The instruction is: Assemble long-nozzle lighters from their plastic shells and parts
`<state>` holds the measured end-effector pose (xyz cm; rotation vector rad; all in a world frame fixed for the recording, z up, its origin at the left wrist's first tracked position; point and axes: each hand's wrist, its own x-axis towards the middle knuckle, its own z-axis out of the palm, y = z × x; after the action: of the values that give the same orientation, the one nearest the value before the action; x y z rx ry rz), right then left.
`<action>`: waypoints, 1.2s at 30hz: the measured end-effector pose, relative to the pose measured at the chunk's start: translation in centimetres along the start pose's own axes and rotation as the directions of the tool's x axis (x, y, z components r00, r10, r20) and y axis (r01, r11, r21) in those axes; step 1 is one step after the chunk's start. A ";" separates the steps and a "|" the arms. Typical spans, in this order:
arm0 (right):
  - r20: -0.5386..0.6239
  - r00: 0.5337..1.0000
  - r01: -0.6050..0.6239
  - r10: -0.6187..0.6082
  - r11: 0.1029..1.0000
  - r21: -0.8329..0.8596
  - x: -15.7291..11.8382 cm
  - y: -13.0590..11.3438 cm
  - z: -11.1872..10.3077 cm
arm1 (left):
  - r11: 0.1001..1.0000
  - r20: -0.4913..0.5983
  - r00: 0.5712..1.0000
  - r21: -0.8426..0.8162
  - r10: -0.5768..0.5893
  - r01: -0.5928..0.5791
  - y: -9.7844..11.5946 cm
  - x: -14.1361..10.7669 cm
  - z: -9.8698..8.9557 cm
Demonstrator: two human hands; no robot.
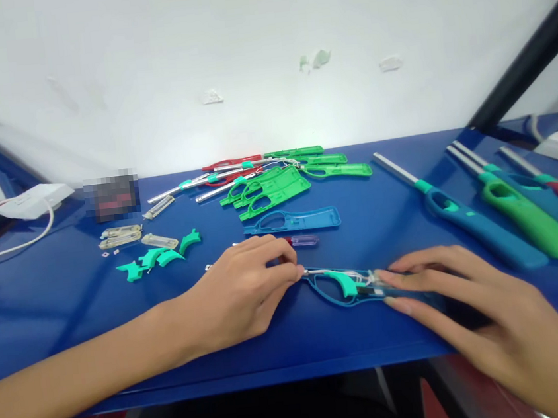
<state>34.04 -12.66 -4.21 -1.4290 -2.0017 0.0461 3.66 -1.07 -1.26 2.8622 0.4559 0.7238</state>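
Note:
In front of me a half-open blue lighter lies near the table's front edge, with a teal trigger and thin white wires showing inside its casing. My left hand pinches its front end, where the metal tube meets the casing, and hides most of the tube. My right hand grips the handle end, thumb on the near side and fingers on the far side, covering much of it. Just beyond my left hand lies a screwdriver with a clear purple handle, partly hidden. Behind that is a blue casing half.
Green casing halves and metal tubes with wires are heaped at the back. Loose teal triggers and clear fuel tanks lie left. Several assembled lighters lie right. A white device with a cable stands far left.

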 end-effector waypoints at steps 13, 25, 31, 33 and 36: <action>0.085 0.990 -0.122 0.111 0.983 0.136 1.2 0.8 -0.1 | 0.989 -0.054 0.994 -0.120 -0.097 0.090 0.5 0.2 0.1; 0.166 0.985 0.049 -0.044 0.998 -0.027 9.1 1.1 -1.2 | 0.930 -0.064 0.947 0.180 -0.315 0.321 -5.1 0.4 -3.0; 0.354 0.922 0.171 -0.157 0.985 -0.009 13.4 1.7 2.2 | 0.907 0.025 0.925 0.209 -0.380 0.367 -5.5 0.2 -3.6; 0.373 0.912 0.190 -0.172 0.982 -0.009 13.5 1.9 2.9 | 0.913 0.046 0.928 0.202 -0.370 0.354 -5.4 0.1 -3.6; 0.370 0.909 0.210 -0.191 0.978 -0.009 13.2 2.2 2.9 | 0.930 0.041 0.943 0.186 -0.329 0.317 -5.7 0.2 -3.4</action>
<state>31.93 0.43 -0.83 -1.3084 -2.4641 0.1886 0.71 4.56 0.53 2.8507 0.9985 0.5429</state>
